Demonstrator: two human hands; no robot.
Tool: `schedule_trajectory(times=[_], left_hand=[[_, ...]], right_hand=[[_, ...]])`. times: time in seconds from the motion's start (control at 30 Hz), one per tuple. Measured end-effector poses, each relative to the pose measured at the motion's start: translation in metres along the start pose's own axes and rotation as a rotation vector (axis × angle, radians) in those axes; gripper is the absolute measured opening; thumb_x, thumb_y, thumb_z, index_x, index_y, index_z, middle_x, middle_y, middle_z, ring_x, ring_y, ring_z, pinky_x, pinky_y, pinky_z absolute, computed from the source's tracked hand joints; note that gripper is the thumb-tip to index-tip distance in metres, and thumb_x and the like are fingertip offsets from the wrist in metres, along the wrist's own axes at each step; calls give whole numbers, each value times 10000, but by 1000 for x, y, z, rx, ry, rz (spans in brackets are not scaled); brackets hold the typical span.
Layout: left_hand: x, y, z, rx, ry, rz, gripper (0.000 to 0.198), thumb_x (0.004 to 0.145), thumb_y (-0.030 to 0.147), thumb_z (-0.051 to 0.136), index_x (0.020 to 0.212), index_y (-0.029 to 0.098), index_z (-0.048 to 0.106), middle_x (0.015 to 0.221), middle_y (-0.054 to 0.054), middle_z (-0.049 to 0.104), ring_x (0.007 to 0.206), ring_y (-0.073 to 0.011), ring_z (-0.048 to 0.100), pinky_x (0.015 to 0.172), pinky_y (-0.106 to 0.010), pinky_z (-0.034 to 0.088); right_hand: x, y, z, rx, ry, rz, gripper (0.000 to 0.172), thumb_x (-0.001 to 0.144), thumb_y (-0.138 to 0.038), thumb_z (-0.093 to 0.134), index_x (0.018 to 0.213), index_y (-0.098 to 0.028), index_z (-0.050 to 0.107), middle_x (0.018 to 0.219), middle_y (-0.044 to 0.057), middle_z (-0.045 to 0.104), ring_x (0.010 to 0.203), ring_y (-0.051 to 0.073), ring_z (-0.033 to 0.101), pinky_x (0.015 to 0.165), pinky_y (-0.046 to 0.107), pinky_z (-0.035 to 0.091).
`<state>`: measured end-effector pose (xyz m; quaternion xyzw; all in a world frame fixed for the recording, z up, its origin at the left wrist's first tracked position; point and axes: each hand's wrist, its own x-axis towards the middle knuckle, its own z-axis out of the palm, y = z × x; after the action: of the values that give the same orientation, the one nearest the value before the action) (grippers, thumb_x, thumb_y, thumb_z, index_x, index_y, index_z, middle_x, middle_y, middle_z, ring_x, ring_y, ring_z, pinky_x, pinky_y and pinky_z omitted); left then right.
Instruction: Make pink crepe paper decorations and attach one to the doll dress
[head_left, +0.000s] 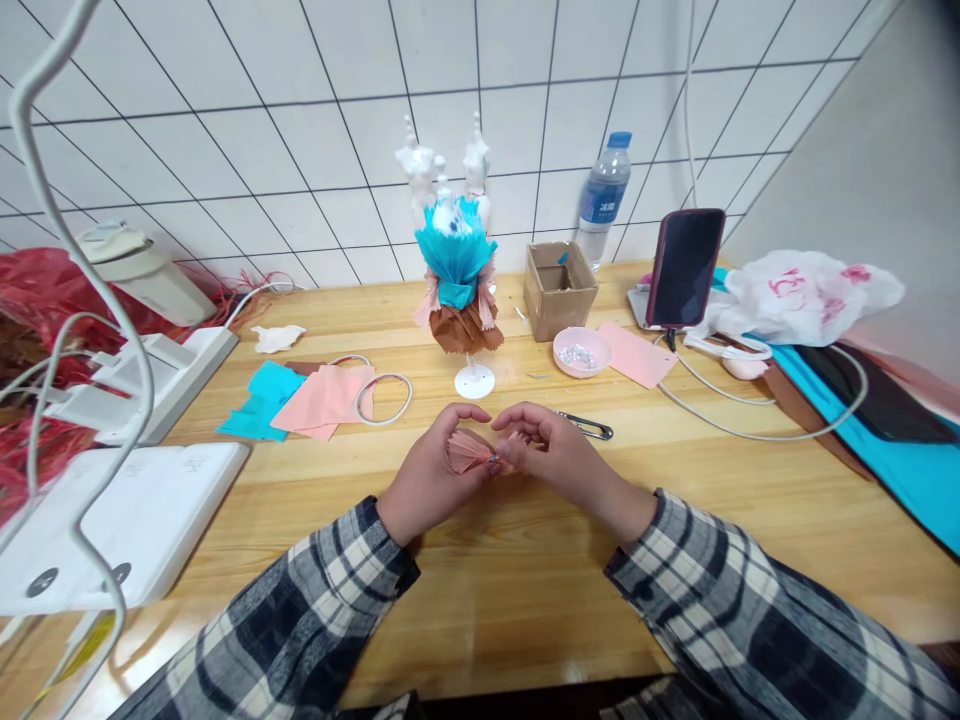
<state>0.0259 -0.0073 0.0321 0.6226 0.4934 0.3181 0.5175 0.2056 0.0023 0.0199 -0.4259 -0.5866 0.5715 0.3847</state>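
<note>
Both hands meet at the middle of the wooden table [525, 580]. My left hand [429, 470] is curled around a small pleated pink paper fan [469, 450]. My right hand [551, 450] pinches the fan's gathered end, where a tiny blue bit shows. Just behind the hands stands a small mannequin [459, 275] on a white foot, dressed in turquoise, pink and brown pleated paper. Small scissors [589, 427] lie close behind my right hand.
Pink and turquoise paper sheets [300, 400] and a tape ring [384, 397] lie to the left. A cardboard box [559, 290], pink bead dish [581, 350], water bottle [604, 200], propped phone [684, 265] with cable and plastic bag [810, 285] stand right. White devices [135, 500] sit left.
</note>
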Motion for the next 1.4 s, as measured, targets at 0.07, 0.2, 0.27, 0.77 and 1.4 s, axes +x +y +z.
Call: schedule_trajectory(times=[0.07, 0.2, 0.27, 0.77, 1.4], left_hand=[[0, -1, 0, -21, -12, -7, 497, 730, 278, 746, 1142, 226, 474, 755, 14, 666, 709, -170, 633, 660, -261, 468], [1, 0, 4, -230, 103, -35, 578, 681, 267, 800, 1174, 216, 503, 941, -8, 665, 804, -159, 634, 729, -264, 483], [2, -1, 8, -446, 46, -51, 543, 698, 294, 795, 1166, 189, 542, 1048, -52, 668, 925, -185, 635, 815, -293, 486], [6, -8, 4, -497, 79, -114, 260, 722, 309, 787, 865, 132, 662, 783, -24, 701, 721, -118, 614, 719, -232, 463], [4, -4, 2, -300, 20, -118, 249, 750, 375, 739, 830, 139, 744, 818, -62, 739, 710, -168, 620, 664, -260, 451]], right_hand=[[1, 0, -1, -33, 19, 2, 249, 756, -349, 679, 919, -170, 619, 700, -13, 614, 611, 112, 555, 591, 239, 443], [2, 2, 1, 29, 183, -8, 206, 744, -357, 685, 799, -168, 625, 668, -5, 615, 597, 117, 547, 568, 241, 445], [1, 4, 5, 90, 284, -26, 216, 747, -366, 690, 818, -172, 626, 683, 0, 628, 619, 127, 567, 577, 245, 460], [0, 0, -1, -210, 167, -115, 209, 800, -381, 667, 847, -183, 713, 761, 29, 708, 609, 128, 581, 558, 244, 450], [4, 4, -1, -47, 138, 1, 249, 778, -361, 617, 901, -153, 677, 792, 29, 652, 666, 132, 557, 592, 249, 433]])
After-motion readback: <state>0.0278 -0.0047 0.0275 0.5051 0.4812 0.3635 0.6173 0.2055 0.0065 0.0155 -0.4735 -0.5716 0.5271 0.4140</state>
